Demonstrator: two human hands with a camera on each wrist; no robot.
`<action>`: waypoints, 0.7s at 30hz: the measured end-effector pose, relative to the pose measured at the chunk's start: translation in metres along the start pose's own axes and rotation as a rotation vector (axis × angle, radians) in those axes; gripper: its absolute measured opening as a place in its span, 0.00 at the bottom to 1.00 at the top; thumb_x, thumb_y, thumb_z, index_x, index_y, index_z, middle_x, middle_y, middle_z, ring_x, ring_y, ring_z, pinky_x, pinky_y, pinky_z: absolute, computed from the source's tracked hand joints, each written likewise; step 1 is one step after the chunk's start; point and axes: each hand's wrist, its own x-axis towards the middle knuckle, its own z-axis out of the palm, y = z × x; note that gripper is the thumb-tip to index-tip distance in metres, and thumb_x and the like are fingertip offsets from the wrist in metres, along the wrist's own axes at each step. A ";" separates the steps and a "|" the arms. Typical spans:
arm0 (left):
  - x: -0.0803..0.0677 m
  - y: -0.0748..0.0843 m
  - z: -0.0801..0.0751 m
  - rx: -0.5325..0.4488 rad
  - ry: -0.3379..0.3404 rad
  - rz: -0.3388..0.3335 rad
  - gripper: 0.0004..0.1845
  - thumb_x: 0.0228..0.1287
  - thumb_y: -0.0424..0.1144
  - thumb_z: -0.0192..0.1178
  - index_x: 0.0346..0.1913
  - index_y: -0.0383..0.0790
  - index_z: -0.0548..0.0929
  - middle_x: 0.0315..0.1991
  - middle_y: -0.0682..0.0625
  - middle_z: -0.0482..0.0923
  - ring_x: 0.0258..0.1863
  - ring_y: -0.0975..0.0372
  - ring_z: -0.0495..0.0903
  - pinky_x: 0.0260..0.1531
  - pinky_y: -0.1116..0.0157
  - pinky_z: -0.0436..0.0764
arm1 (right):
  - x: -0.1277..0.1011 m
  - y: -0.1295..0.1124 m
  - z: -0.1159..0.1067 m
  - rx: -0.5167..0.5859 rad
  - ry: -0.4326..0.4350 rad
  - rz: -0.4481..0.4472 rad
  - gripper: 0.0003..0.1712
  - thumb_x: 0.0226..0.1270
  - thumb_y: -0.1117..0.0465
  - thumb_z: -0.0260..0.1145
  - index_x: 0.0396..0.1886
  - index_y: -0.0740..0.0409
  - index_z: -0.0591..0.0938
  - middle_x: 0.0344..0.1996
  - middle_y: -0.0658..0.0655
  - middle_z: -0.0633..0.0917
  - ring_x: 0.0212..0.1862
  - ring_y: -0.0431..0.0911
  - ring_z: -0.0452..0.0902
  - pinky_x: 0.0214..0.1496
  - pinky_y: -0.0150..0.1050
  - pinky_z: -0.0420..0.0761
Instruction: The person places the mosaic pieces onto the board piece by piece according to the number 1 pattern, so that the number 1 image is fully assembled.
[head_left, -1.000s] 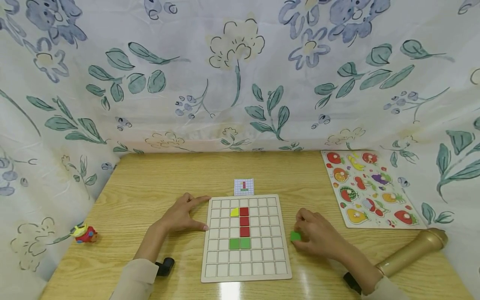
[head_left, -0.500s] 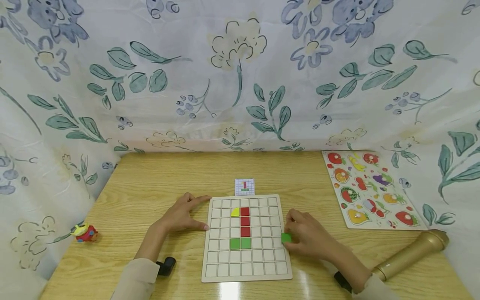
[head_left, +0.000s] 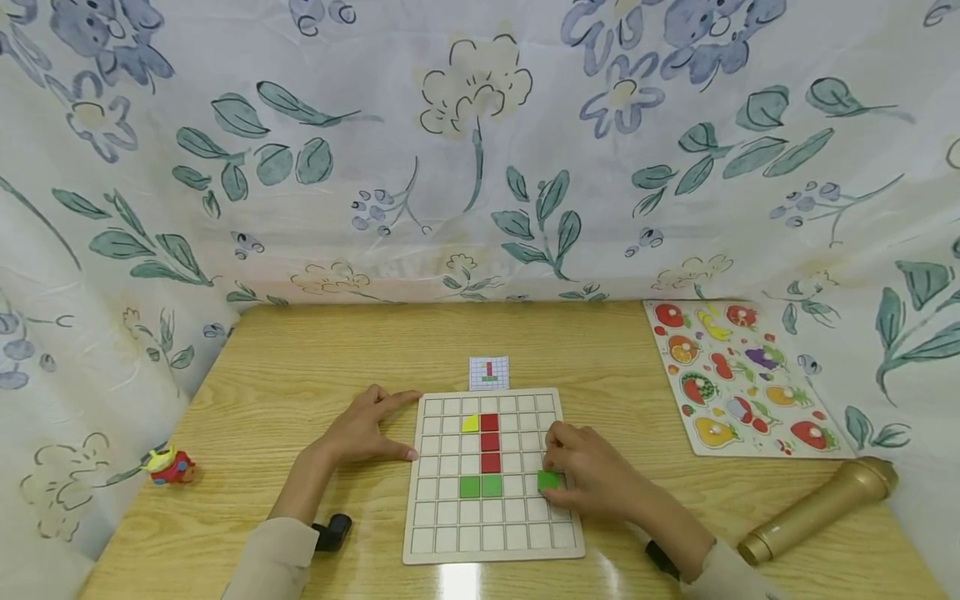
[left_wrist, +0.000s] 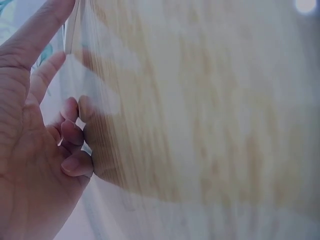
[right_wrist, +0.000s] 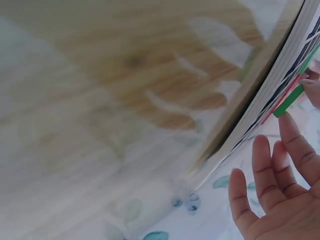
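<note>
A square wooden grid board [head_left: 442,542] lies in the middle of the table. On it sit a yellow tile [head_left: 469,424] with one curved corner, a column of three red tiles [head_left: 490,442], and two green tiles [head_left: 480,487] side by side. Between thumb and index finger my right hand [head_left: 592,473] pinches another green square tile [head_left: 548,481], held over the board's right columns; the right wrist view shows this tile [right_wrist: 288,101] edge-on. My left hand [head_left: 362,429] touches the board's left edge with thumb and index finger spread apart, its other fingers bent against the tabletop.
A small printed card [head_left: 488,373] showing a coloured grid pattern lies behind the board. At the right are a fruit puzzle board [head_left: 738,379] and a gold microphone-shaped object [head_left: 821,510]. A small red and yellow toy [head_left: 171,467] stands at the far left. A floral cloth [head_left: 450,167] hangs behind the table.
My right hand has moved left with the green tile, from beside the board to over its right columns. The left hand stays at the board's left edge.
</note>
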 end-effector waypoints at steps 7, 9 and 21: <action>0.000 0.001 0.000 0.014 -0.004 0.004 0.53 0.38 0.65 0.77 0.72 0.59 0.70 0.39 0.48 0.60 0.36 0.58 0.59 0.33 0.62 0.61 | 0.014 -0.009 0.006 -0.040 -0.019 -0.058 0.12 0.53 0.50 0.76 0.28 0.52 0.85 0.38 0.46 0.72 0.40 0.38 0.67 0.47 0.39 0.73; 0.000 0.001 0.000 0.020 -0.003 0.005 0.53 0.38 0.65 0.77 0.72 0.59 0.69 0.39 0.48 0.61 0.37 0.58 0.60 0.33 0.62 0.62 | 0.017 -0.012 0.007 -0.047 -0.020 -0.064 0.13 0.54 0.50 0.76 0.28 0.53 0.85 0.39 0.47 0.73 0.40 0.38 0.67 0.47 0.38 0.72; -0.001 0.000 -0.001 0.029 -0.004 -0.004 0.53 0.38 0.65 0.77 0.72 0.58 0.69 0.39 0.49 0.61 0.37 0.58 0.60 0.34 0.62 0.63 | 0.025 -0.018 0.014 -0.068 -0.053 -0.077 0.14 0.54 0.49 0.75 0.31 0.53 0.86 0.41 0.48 0.74 0.41 0.39 0.69 0.49 0.39 0.75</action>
